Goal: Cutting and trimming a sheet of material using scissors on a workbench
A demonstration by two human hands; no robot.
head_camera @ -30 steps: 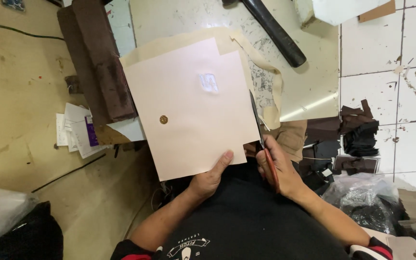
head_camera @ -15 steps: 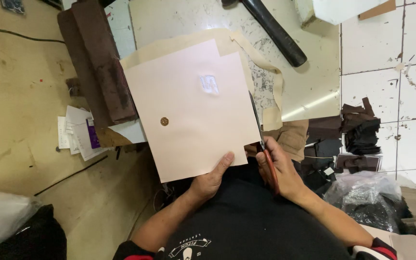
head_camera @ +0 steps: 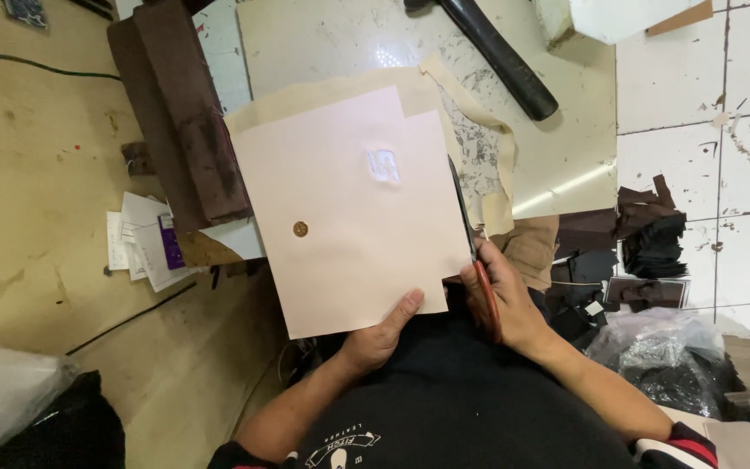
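Brown block (head_camera: 186, 130), black roll (head_camera: 501, 59) — dark scraps (head_camera: 653, 239) on tiles.

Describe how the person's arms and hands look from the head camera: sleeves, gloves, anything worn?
Both hands, left hand and right hand, are bare, without gloves. The forearms are uncovered. Black short sleeves with red and white bands show near the bottom edge.

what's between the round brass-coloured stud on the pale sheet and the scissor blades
In the head view, only bare pale sheet lies between the stud and the scissors, apart from a small white patch sitting higher up, off the direct line.
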